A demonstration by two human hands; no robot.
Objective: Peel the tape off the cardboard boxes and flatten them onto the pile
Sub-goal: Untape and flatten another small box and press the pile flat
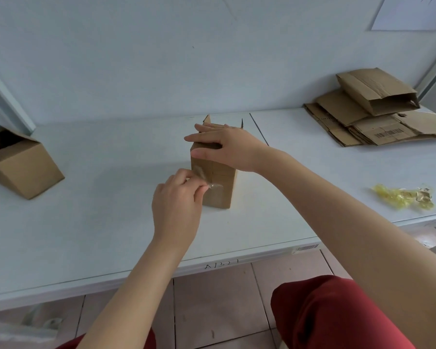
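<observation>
While the left hand (176, 200) pinches a loose tape strip (204, 181) between thumb and fingertips at the near face of the small cardboard box (219, 190), the right hand (228, 147) lies spread across the box top, fingers straight, pressing down; box stands upright at frame centre, flaps up behind the right hand.

Risks, judged: strip looks thin and crumpled, so a sharp pull could snap it and leave a remnant stuck; a steep pull may lift the card's paper skin; box is tall and narrow, so a sideways tug stronger than the press could tip or skid it.

Room: white table (98, 222) at lower left gives the pulling hand travel; its near edge runs below the wrists, so dropped tape could reach the floor; wall (161, 59) close behind; open cardboard box (25, 170) at left edge, well apart; wad of peeled tape (405, 197) at right; pile of flattened cardboard (378, 122) upper right, reached across a table seam.
</observation>
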